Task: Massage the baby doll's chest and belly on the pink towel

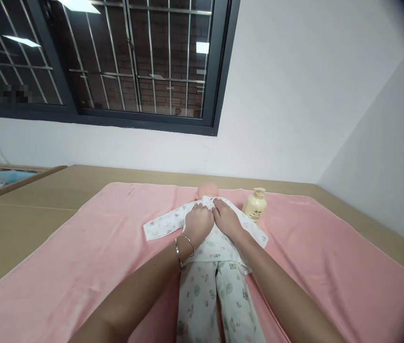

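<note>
Two bare forearms enter from the bottom edge of the view, with no sleeves showing on either one. The left hand [199, 223] wears nothing on its fingers that can be made out. Around the left wrist sits a thin silver bangle [183, 248], a plain, smooth metal ring that hangs loosely and catches a bright line of light along its rim. It seems to be a doubled band, two slim hoops lying close together, though the detail is too small to be sure. The right hand [226, 218] and its wrist carry no watch, band or ring. No gloves cover either hand.
</note>
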`<action>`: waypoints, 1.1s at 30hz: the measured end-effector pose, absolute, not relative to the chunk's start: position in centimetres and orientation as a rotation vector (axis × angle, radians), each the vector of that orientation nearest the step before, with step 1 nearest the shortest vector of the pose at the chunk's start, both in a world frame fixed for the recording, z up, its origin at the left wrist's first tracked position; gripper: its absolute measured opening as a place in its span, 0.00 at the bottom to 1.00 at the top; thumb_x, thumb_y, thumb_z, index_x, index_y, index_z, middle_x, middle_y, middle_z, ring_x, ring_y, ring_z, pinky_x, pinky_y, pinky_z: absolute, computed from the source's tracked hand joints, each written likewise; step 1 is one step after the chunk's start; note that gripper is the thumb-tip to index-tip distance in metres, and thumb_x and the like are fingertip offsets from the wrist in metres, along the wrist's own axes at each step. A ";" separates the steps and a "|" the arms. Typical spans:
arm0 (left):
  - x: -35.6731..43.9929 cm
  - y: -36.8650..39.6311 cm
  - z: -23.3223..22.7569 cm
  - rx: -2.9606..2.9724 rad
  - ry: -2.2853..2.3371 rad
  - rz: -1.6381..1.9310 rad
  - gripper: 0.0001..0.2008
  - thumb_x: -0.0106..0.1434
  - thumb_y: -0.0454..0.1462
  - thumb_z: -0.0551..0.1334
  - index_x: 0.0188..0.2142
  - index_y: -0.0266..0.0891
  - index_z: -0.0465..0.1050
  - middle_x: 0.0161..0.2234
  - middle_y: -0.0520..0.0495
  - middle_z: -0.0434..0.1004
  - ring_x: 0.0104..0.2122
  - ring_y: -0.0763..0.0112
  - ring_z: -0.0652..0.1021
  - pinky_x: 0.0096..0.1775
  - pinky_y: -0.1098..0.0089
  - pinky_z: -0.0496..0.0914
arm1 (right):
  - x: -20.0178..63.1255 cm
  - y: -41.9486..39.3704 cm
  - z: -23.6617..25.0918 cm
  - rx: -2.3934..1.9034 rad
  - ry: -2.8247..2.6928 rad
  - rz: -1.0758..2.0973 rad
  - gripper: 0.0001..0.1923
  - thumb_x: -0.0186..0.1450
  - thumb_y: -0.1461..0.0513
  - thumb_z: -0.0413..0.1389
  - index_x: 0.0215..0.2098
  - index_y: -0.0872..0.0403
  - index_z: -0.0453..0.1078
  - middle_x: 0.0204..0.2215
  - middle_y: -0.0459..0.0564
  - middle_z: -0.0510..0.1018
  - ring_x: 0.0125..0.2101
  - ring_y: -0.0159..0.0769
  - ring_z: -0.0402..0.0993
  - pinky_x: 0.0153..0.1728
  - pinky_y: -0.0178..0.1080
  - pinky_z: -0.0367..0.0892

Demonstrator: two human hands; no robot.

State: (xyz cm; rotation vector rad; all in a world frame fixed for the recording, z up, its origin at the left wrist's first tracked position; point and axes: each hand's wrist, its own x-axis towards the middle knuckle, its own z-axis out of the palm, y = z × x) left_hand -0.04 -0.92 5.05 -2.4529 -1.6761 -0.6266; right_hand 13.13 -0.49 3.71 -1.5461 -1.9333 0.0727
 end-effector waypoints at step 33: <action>-1.5 2.9 2.8 -2.575 -1.830 -0.816 0.27 0.67 0.45 0.50 0.62 0.37 0.61 0.64 0.42 0.62 0.64 0.56 0.60 0.65 0.56 0.52 | 12.4 -0.4 2.3 -1.656 -1.967 0.015 0.27 0.72 0.59 0.38 0.65 0.63 0.58 0.65 0.61 0.58 0.66 0.47 0.49 0.65 0.50 0.47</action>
